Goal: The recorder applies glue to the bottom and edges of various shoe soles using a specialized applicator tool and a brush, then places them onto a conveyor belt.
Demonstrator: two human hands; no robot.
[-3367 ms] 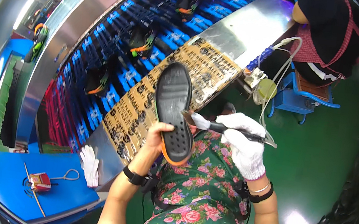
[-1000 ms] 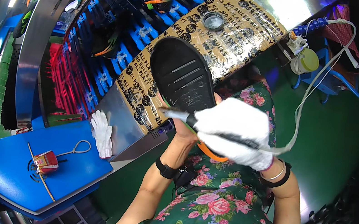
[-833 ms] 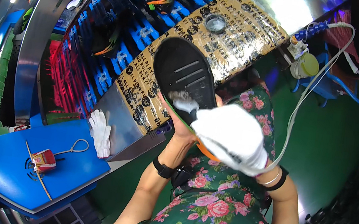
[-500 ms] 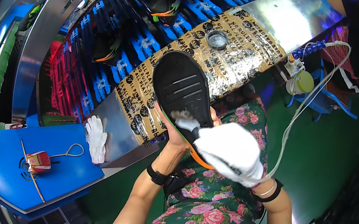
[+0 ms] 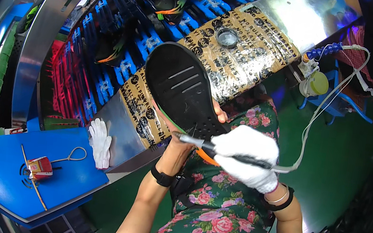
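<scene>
My left hand (image 5: pixel 176 131) grips a black shoe sole (image 5: pixel 179 80) from beneath, with fingertips showing at its right edge. Three slots cross the sole's wide end, small holes dot its narrower part, and green and orange show along its rim. In a white glove, my right hand (image 5: pixel 250 156) is closed around the black handle of a brush (image 5: pixel 192 140). The brush tip lies over the sole's left edge, close to my left wrist; whether it touches cannot be told. From the handle's rear end runs a pale hose (image 5: pixel 306 138).
A conveyor with blue slats (image 5: pixel 144 41) carries black shoes (image 5: pixel 171 7). Before it lies a taped cardboard-covered ledge (image 5: pixel 254 40) with a small round dish (image 5: pixel 227 37). On the left, a blue table (image 5: pixel 0 152) bears a red box (image 5: pixel 40 168); a white glove (image 5: pixel 100 142) lies beside it. A yellowish pot (image 5: pixel 317 83) stands right.
The brush has moved from the middle of the sole down to its left edge and now lies flatter. The sole has shifted slightly left and up in my left hand.
</scene>
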